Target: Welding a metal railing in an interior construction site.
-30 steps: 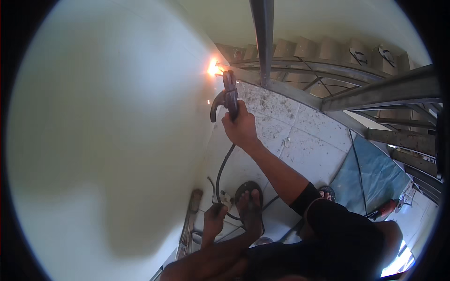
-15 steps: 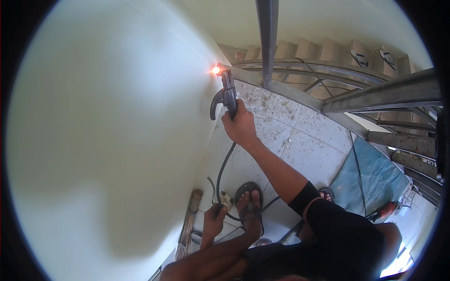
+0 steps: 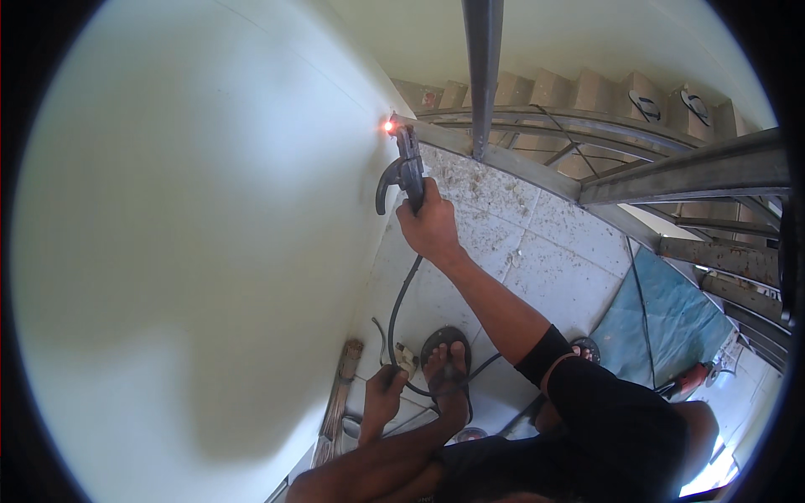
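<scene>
My right hand (image 3: 430,228) is closed round the grip of a dark welding electrode holder (image 3: 410,170), whose lever sticks out toward the wall. Its tip is at the end of a metal rail (image 3: 511,163) where the rail meets the wall. An orange-red glow (image 3: 388,127) shows there. A black cable (image 3: 397,307) runs from the holder down past my left hand (image 3: 382,401) and across my foot. My left hand is closed low by the wall, with something dark at its fingers that I cannot make out, right beside the cable.
The pale wall (image 3: 193,218) rises close on the left. A metal post (image 3: 482,75) and railing (image 3: 688,172) border stairs (image 3: 545,88) holding flip-flops (image 3: 644,106). Debris litters the tiled floor (image 3: 545,272). A red angle grinder (image 3: 689,379) lies by a green sheet (image 3: 662,310); a bundle of rods (image 3: 337,394) lies along the wall.
The bright glow at the holder's tip has shrunk and dimmed to a small orange-red spot. Both hands keep nearly the same places.
</scene>
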`<state>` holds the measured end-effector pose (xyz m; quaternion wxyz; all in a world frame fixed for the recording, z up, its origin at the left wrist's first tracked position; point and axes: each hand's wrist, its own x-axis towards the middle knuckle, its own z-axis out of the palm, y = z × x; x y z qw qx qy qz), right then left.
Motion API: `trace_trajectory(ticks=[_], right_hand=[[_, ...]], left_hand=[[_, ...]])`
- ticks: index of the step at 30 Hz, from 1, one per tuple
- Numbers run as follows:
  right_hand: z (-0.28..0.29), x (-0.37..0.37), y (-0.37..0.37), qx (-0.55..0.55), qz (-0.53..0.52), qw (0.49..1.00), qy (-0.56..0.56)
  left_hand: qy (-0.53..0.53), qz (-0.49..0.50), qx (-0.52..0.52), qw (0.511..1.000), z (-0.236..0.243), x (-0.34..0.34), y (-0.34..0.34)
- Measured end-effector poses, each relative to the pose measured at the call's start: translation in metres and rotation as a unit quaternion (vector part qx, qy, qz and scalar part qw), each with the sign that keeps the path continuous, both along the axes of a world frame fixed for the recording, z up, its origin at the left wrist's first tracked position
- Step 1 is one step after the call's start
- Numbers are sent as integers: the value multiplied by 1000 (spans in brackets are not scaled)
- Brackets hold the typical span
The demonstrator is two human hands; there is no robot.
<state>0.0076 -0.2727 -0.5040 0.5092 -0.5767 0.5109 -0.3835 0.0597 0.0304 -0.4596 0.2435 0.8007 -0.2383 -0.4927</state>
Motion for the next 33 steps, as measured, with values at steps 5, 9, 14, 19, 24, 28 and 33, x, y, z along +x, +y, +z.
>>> trace_trajectory(ticks=[5, 9, 14, 19, 24, 28, 33], right_hand=[[-2, -2, 1, -1, -4, 1000, -10], [-2, 1, 1, -4, 0, 1000, 0], [-13, -2, -1, -36, 17, 998, 48], [-6, 3, 0, -33, 7, 999, 5], [-6, 3, 0, -22, 4, 1000, -12], [-3, 1, 0, 21, 13, 1000, 0], [-4, 3, 0, 31, 16, 999, -2]], left_hand=[[1, -4, -1, 1000, 0, -1, -1], [1, -11, -20, 1000, -1, 2, 2], [25, 18, -7, 1000, 6, -6, -10], [15, 5, -12, 1000, 5, 1, -2], [28, 26, -31, 999, 7, -4, -9], [19, 12, -23, 999, 4, -2, -4], [17, 16, -18, 1000, -1, 0, 1]])
